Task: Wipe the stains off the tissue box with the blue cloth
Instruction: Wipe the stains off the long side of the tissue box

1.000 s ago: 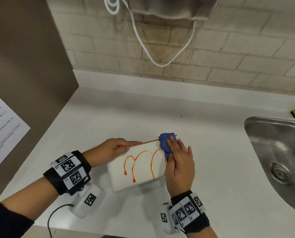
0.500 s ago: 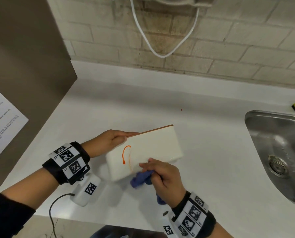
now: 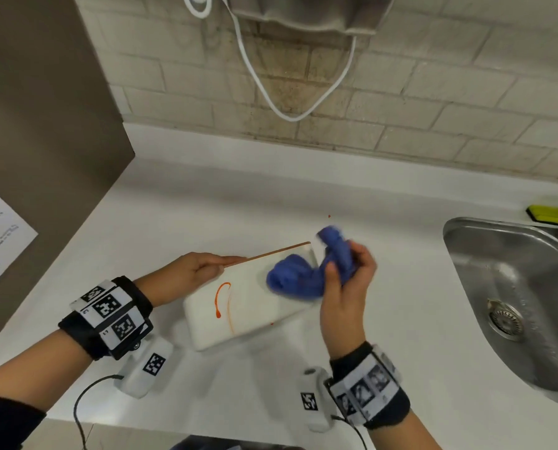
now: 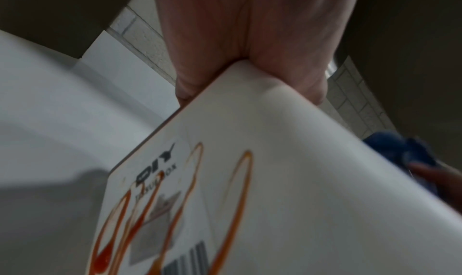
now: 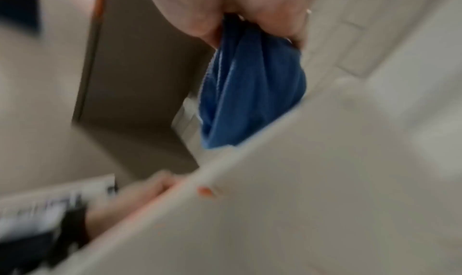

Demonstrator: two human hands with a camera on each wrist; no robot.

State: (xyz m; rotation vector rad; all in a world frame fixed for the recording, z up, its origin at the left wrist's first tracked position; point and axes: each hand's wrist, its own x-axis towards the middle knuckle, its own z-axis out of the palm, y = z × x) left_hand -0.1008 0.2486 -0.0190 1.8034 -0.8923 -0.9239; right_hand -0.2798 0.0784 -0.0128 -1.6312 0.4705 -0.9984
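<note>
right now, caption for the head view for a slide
Left hand steadies white tissue box; right hand holds bunched blue cloth beside orange stain.

There were two hands: a left hand (image 3: 190,274) and a right hand (image 3: 345,287). One tissue box (image 3: 258,319), one blue cloth (image 3: 298,280) and one sink (image 3: 511,287) were on view, with one yellow sponge (image 3: 551,214) and one white cable (image 3: 290,115). The box bore perhaps four orange streaks (image 4: 235,204) on its side, though blur made that count unsure, and one streak (image 3: 219,297) on its top face.
</note>
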